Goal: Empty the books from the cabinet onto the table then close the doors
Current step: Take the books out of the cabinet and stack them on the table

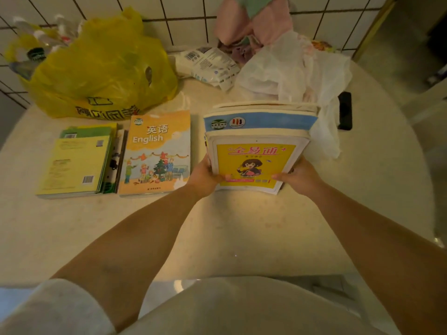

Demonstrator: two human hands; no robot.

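Observation:
I hold a thick stack of books (256, 146) at the right of the round table (217, 238); its top book has a yellow cover with a cartoon girl. My left hand (205, 176) grips the stack's near left corner, thumb on the cover. My right hand (297, 177) grips the near right corner the same way. To the left lies an orange English textbook (154, 151) on a small pile. Further left lies a yellow-green stack of books (77, 163). The cabinet is out of view.
A big yellow plastic bag (101, 66) sits at the back left. A white packet (208, 64), a white plastic bag (290, 68) and pink cloth (254, 22) crowd the back. A black phone (344, 110) lies at the right by the table's edge. A tiled wall stands behind.

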